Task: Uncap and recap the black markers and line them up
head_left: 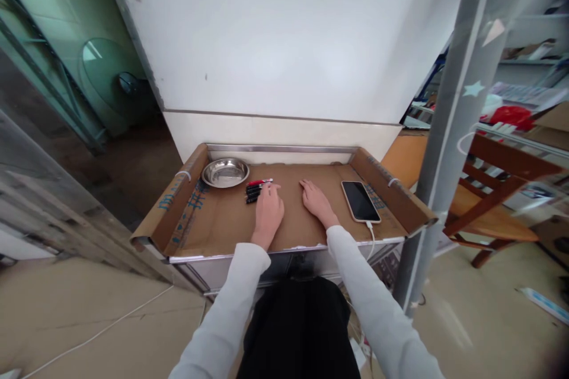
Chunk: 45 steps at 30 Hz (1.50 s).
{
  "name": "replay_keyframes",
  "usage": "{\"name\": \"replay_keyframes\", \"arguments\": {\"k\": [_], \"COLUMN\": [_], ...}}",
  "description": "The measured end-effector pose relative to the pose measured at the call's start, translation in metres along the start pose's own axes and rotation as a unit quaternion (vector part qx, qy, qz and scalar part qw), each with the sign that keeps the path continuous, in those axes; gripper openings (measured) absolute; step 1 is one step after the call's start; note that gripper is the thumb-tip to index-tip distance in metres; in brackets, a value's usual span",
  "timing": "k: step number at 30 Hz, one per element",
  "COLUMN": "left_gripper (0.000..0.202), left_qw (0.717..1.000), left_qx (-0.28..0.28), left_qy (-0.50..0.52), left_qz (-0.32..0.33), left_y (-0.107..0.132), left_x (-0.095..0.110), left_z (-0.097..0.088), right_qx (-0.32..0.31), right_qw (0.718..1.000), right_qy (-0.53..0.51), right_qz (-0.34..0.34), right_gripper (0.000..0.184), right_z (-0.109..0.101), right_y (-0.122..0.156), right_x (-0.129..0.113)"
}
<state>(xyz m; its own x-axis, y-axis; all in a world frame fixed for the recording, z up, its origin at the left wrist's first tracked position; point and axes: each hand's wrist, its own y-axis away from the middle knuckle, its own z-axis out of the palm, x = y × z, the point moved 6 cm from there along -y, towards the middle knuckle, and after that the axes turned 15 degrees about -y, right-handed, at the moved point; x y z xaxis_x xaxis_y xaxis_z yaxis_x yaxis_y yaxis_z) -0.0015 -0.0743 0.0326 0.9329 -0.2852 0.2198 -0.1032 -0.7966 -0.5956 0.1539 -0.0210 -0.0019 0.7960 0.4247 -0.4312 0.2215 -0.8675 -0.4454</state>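
Observation:
My left hand (pixel 269 211) rests at the right ends of a small row of pens, its fingers bent down and closed on them. Several dark pens (pixel 252 193) lie side by side, partly hidden under the fingertips. A red pen (pixel 258 182) lies along the far side of the row. My right hand (pixel 316 199) lies palm down on the cardboard (pixel 288 231), its fingers stretched out and nothing in it. Behind and left of the pens stands a round, shallow metal dish (pixel 225 173).
A phone (pixel 361 201) with a white charging cable (pixel 371 237) lies right of my right hand. Raised cardboard sides (pixel 180 198) border the tabletop left and right. A white wall panel (pixel 284 35) rises behind; a grey post (pixel 453 112) and wooden chair (pixel 493 213) stand at right.

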Motion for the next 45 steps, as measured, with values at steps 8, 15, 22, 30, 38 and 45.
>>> {"name": "replay_keyframes", "arguments": {"k": [8,15,22,30,38,45], "left_gripper": [0.032,0.027,0.021,0.024,0.018,0.021], "left_qw": [0.975,0.997,0.965,0.982,0.988,0.940], "left_qx": [-0.146,-0.061,-0.039,-0.099,-0.108,-0.004], "left_qy": [0.053,-0.048,-0.215,-0.149,0.113,0.341], "left_qz": [0.157,0.030,-0.142,0.052,0.021,-0.020], "left_y": [0.006,0.001,0.018,0.016,-0.055,-0.080], "left_x": [0.020,0.004,-0.036,-0.008,0.008,-0.010], "left_z": [0.026,-0.003,-0.017,0.005,0.036,0.045], "right_qx": [-0.039,-0.014,0.006,0.084,0.016,0.026], "right_qw": [0.997,0.998,0.997,0.965,0.690,0.543], "right_qy": [0.013,-0.010,-0.031,-0.223,-0.699,-0.796], "right_qz": [0.063,0.068,0.069,0.105,0.186,0.265], "right_gripper": [0.048,0.045,0.041,0.027,0.020,0.014], "right_z": [0.002,-0.003,-0.009,-0.020,0.015,0.030], "right_y": [-0.001,-0.002,-0.002,-0.014,-0.041,-0.045], "right_x": [0.007,0.004,-0.002,0.009,0.003,0.023]}}
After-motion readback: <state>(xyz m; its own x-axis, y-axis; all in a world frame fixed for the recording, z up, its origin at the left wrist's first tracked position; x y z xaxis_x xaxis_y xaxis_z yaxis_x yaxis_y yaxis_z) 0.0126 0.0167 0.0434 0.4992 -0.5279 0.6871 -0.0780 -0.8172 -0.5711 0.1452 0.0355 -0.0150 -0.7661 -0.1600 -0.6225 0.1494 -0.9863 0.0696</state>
